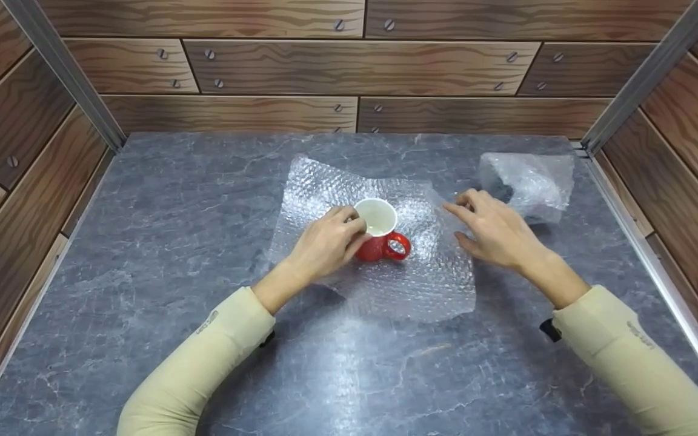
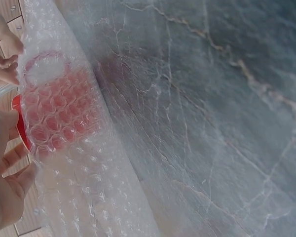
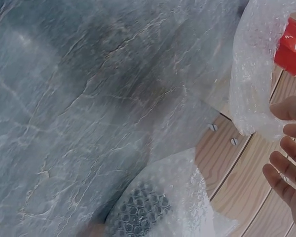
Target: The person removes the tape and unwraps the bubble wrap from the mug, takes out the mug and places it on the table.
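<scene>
A red mug (image 1: 373, 247) with a white inside stands upright on a spread sheet of bubble wrap (image 1: 325, 188), its handle towards the right. My left hand (image 1: 328, 240) holds the mug at the left side of its rim, fingers bent. Through the raised near part of the sheet, the left wrist view shows the mug's red body (image 2: 64, 106). Close to the sheet's right edge is my right hand (image 1: 497, 230), its fingers apart and loosely bent with nothing gripped. In the right wrist view, those fingers (image 3: 281, 182) are beside the wrap.
At the back right of the grey marbled table (image 1: 173, 242) lies a bundle (image 1: 531, 184) in bubble wrap, a dark thing partly visible inside. It is just beyond my right hand. Wood-patterned panels (image 1: 355, 66) and metal posts (image 1: 652, 79) enclose the table's back and sides.
</scene>
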`<action>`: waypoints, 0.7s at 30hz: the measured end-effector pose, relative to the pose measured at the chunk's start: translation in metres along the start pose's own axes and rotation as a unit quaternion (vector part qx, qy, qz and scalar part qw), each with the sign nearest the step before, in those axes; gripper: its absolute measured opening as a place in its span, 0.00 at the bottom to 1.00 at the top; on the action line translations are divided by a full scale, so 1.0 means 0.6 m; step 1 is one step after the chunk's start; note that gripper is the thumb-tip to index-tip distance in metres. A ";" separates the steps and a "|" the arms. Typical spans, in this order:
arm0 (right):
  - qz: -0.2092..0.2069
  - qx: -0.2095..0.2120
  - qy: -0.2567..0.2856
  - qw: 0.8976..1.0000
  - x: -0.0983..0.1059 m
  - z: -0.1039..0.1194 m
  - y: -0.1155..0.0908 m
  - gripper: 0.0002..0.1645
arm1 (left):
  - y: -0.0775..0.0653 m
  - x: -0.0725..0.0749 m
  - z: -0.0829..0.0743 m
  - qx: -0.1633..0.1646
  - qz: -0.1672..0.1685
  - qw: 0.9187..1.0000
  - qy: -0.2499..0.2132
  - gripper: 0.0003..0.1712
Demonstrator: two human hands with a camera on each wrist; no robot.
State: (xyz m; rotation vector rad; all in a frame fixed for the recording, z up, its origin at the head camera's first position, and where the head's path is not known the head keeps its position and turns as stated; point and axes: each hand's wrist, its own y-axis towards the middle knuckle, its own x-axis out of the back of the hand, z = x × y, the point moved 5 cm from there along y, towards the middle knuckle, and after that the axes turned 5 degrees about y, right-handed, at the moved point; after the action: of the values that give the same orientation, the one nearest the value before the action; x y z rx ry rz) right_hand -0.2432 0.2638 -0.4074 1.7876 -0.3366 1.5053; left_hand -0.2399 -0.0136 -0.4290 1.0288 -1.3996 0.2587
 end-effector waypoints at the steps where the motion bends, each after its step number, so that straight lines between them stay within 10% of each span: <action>1: 0.002 -0.001 -0.004 1.000 -0.001 -0.001 0.000 0.35 | 0.000 0.000 0.000 -0.001 0.000 1.000 0.001 0.11; 21: 0.122 -0.126 -0.020 0.984 -0.051 -0.029 -0.005 0.42 | 0.001 -0.001 0.000 0.003 0.017 1.000 0.000 0.11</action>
State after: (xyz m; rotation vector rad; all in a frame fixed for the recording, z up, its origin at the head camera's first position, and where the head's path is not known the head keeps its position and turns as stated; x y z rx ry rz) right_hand -0.2623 0.2696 -0.4368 1.6211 -0.7556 1.5158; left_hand -0.2405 -0.0128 -0.4294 1.0102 -1.4171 0.2880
